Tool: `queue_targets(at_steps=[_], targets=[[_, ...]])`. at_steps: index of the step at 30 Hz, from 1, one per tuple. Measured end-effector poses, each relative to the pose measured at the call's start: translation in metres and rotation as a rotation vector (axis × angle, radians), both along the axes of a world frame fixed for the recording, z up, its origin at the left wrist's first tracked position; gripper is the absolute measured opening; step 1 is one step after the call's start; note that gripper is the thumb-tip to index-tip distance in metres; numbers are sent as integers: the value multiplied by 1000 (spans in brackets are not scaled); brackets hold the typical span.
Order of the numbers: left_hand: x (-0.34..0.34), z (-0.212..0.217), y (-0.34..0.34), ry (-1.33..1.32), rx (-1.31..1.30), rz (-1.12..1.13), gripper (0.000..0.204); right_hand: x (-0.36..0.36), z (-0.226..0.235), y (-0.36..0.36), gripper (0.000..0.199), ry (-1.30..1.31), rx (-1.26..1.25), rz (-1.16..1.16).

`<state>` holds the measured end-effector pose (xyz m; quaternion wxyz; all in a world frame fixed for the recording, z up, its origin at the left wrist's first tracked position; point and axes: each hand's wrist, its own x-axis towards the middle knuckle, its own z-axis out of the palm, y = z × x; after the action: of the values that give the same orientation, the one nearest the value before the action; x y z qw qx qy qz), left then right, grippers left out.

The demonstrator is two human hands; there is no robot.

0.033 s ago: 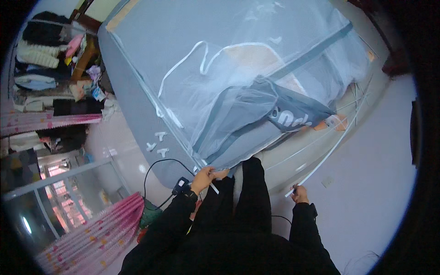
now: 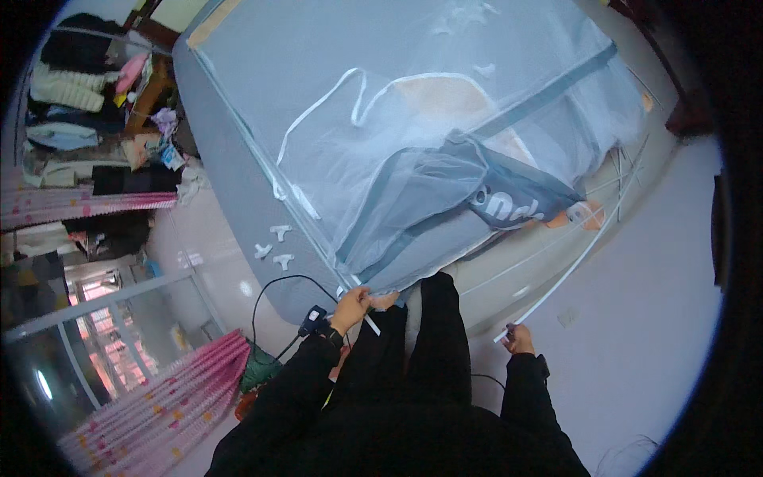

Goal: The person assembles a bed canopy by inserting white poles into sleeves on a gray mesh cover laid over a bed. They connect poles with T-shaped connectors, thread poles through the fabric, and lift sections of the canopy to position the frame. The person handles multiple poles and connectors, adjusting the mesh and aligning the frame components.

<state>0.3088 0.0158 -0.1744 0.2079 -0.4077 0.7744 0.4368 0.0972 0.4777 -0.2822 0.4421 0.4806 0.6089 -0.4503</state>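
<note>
Pinching white pole (image 2: 373,324) near its tip with closed left hand (image 2: 350,309), alongside mosquito net (image 2: 413,187) spread over bed (image 2: 218,163), likely for steadiness; curling right hand (image 2: 520,339) round second pole (image 2: 548,295) beside bed, probably for end control.

Long black sleeves (image 2: 528,397); black trousers (image 2: 439,342); dark wristbands (image 2: 544,366)

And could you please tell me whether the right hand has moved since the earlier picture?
No: judged against the bed, the right hand, gripping the white rod near its end, shows no clear shift any way.
</note>
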Motion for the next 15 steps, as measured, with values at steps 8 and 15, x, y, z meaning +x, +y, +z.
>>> queue_targets(at_steps=[8,15], targets=[[55,-60,-10,13,42,551,38,-5,15,-24,27,-70,123,301],[70,-106,-8,-76,336,886,32,-5,43,-95,23,142,-38,427]])
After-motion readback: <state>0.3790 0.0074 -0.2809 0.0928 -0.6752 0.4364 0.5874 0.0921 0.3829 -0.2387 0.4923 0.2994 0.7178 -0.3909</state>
